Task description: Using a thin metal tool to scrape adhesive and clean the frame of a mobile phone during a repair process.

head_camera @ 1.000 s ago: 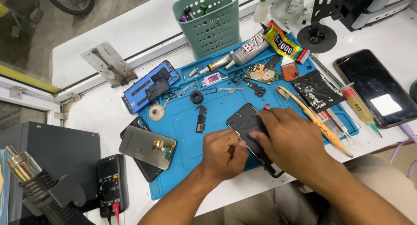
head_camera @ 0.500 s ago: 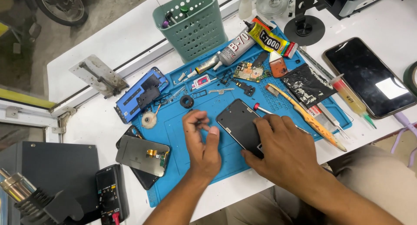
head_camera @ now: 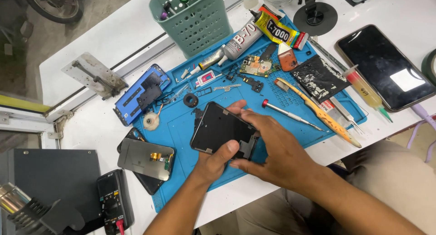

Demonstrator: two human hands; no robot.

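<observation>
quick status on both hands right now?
Left hand: closed on the lower edge of the dark phone frame, thumb on top.
Right hand: gripping the same frame's right side, fingers curled over its top edge.

White table (head_camera: 113, 40) bears blue mat (head_camera: 181, 130) (probably silicone).

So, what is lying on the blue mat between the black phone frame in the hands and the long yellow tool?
In the head view, a screwdriver with a red cap lies there on the mat.
</observation>
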